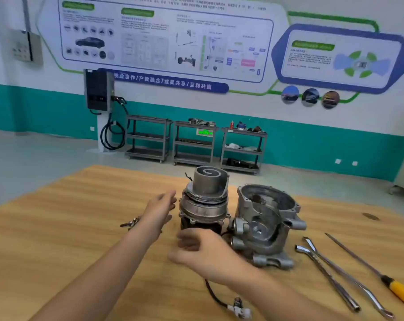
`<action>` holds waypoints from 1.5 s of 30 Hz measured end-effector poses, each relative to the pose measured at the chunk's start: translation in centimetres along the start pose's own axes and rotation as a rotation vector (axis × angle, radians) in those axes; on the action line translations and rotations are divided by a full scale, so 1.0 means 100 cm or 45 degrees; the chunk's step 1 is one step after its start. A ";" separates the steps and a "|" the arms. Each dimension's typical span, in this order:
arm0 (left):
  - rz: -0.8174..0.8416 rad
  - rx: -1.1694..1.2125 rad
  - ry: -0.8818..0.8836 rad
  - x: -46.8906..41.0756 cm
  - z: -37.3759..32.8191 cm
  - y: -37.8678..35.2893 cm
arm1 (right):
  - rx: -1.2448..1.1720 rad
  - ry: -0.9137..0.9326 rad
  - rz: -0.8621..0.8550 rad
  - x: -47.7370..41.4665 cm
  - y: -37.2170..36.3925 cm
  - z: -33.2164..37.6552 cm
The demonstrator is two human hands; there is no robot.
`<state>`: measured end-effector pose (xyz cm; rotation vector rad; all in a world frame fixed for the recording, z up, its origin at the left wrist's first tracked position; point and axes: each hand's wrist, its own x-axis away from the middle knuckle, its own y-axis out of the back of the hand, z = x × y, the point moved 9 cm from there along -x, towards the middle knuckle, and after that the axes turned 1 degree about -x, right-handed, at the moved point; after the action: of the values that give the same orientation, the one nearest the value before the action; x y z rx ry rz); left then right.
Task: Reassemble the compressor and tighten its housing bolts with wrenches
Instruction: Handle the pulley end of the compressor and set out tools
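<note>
The compressor body (204,205) stands upright mid-table, with a grey scroll cylinder (209,180) on top showing a spiral. Right of it lies the open aluminium housing (265,223), cavity facing up. My left hand (160,208) hovers open just left of the body, not touching it. In front of the body my right hand (203,253) is open with loosely curled fingers, holding nothing. Two long socket wrenches (330,274) and a yellow-handled screwdriver (400,290) lie at the right. Several bolts (130,223) sit in a small heap to the left.
A black cable with a white connector (237,308) trails from the body toward the near edge of the wooden table (69,228). Grey shelving carts (194,142) and a wall charger (99,91) stand far behind.
</note>
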<state>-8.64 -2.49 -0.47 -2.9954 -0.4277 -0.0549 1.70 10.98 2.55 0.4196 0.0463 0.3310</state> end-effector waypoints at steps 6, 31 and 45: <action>0.038 0.078 0.181 -0.023 0.019 -0.034 | -0.091 0.032 -0.202 -0.012 0.041 -0.017; 0.127 1.522 0.920 0.081 0.055 -0.102 | 2.305 0.155 0.339 -0.174 -0.015 0.062; 0.051 1.664 0.997 0.070 0.063 -0.109 | 2.438 -0.242 0.501 -0.185 -0.030 0.038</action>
<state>-4.90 10.60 -5.19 -1.5210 -0.1674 -0.6272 -14.44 0.91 4.35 2.3762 0.0860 0.5622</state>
